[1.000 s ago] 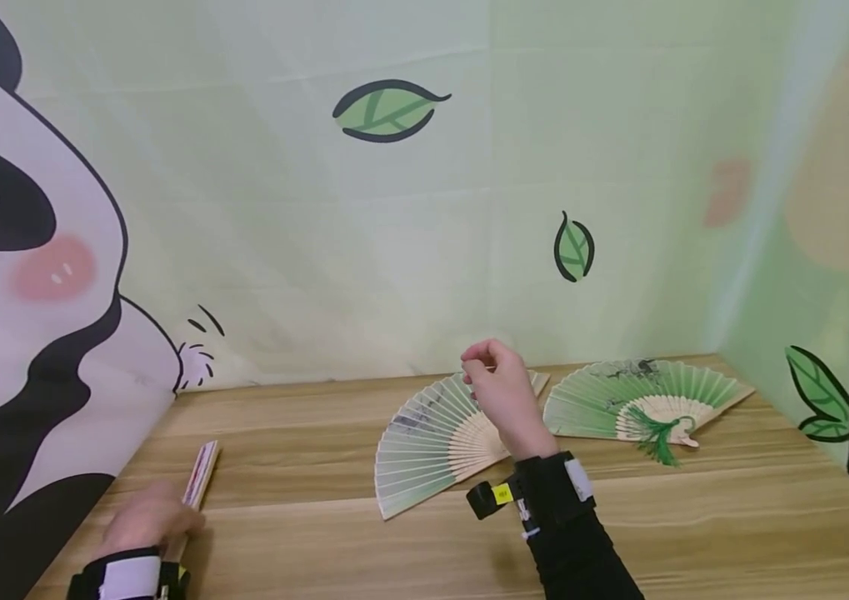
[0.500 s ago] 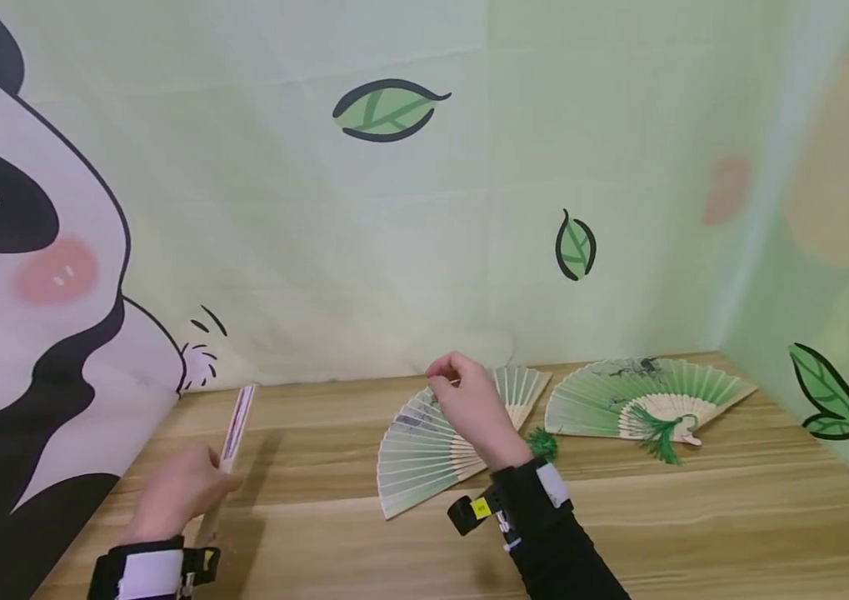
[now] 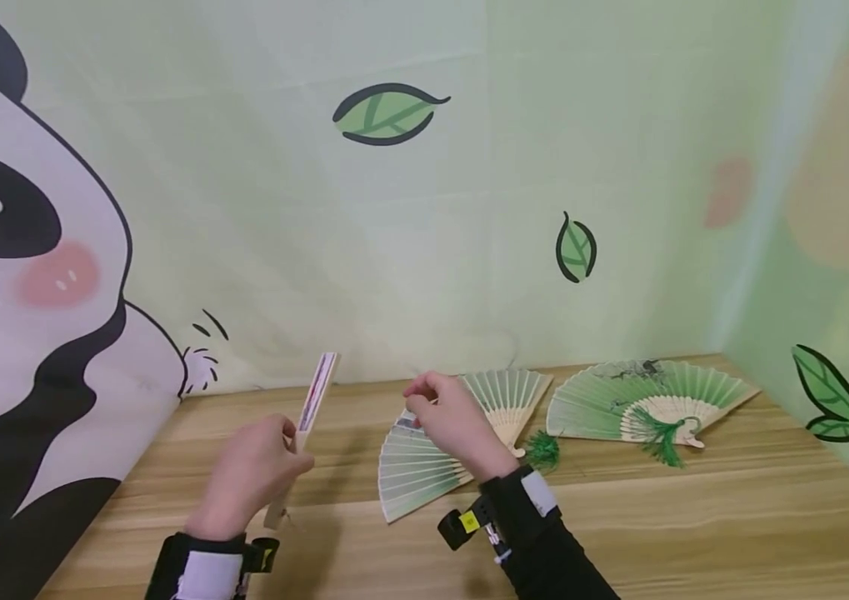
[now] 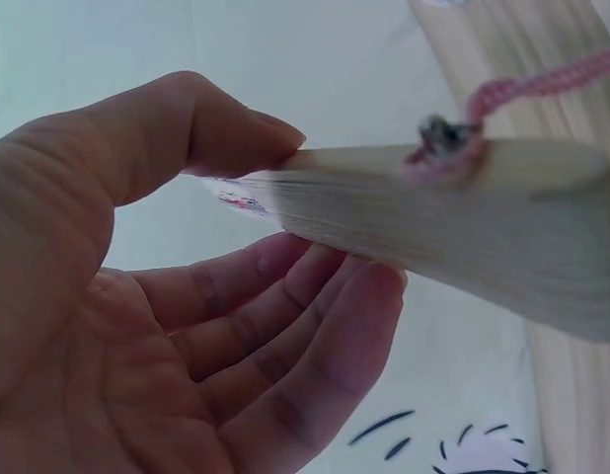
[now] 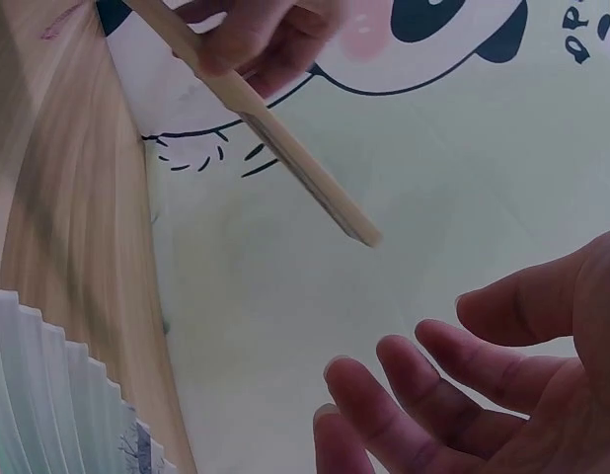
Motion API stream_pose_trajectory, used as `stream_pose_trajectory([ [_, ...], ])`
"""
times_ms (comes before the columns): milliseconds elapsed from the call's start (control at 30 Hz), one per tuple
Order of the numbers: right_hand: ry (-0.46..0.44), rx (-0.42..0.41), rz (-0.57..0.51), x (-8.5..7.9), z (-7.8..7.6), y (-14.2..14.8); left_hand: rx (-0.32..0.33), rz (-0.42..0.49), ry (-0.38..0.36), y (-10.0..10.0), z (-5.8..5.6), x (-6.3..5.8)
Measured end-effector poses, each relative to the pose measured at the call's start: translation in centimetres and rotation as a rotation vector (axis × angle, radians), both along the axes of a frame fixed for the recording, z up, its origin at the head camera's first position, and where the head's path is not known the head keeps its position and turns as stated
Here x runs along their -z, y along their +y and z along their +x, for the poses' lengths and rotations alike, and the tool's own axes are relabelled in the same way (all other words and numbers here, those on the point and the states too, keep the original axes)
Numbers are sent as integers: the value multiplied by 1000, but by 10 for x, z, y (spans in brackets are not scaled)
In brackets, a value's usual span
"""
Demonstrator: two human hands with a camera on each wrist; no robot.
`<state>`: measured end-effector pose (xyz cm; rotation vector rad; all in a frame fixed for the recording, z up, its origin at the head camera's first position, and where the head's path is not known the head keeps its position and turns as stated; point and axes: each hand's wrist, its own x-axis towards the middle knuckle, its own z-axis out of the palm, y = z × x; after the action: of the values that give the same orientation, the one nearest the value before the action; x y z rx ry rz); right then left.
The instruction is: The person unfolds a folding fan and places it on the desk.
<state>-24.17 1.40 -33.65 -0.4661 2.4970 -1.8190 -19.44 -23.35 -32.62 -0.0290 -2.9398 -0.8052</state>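
Observation:
A folded hand fan [image 3: 317, 392] with pale wooden ribs is pinched by my left hand [image 3: 252, 471], thumb on one side and fingers on the other. It is raised over the table and tilted, its top end pointing up. In the left wrist view a pink cord [image 4: 547, 81] hangs from the fan's rivet end. My right hand [image 3: 457, 421] hovers over an open green fan [image 3: 417, 467], fingers loosely bent and holding nothing. The right wrist view shows the folded fan [image 5: 295, 173] ahead of the fingertips, with a gap between them.
A second open green fan [image 3: 619, 400] with a green tassel [image 3: 660, 437] lies at the back right. Another green tassel [image 3: 542, 450] lies beside the nearer open fan. Behind the wooden table [image 3: 656, 533] stands a printed cloth backdrop [image 3: 282, 208] with a panda and leaves.
My left hand has lifted the folded fan off the table and carried it up and to the right. My right hand has shifted left and slightly down, toward it.

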Motion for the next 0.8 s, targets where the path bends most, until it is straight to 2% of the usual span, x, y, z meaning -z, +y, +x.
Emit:
stream_pose_trajectory([
  [333,16,-112,50,7,11,-21,15,-3,33,19,3,-6],
  [700,-100,-208,-19,9,19,-36,57,25,73,42,9,-13],
  [800,-103,-238,-42,8,20,-38,58,21,89,47,10,-12],
])
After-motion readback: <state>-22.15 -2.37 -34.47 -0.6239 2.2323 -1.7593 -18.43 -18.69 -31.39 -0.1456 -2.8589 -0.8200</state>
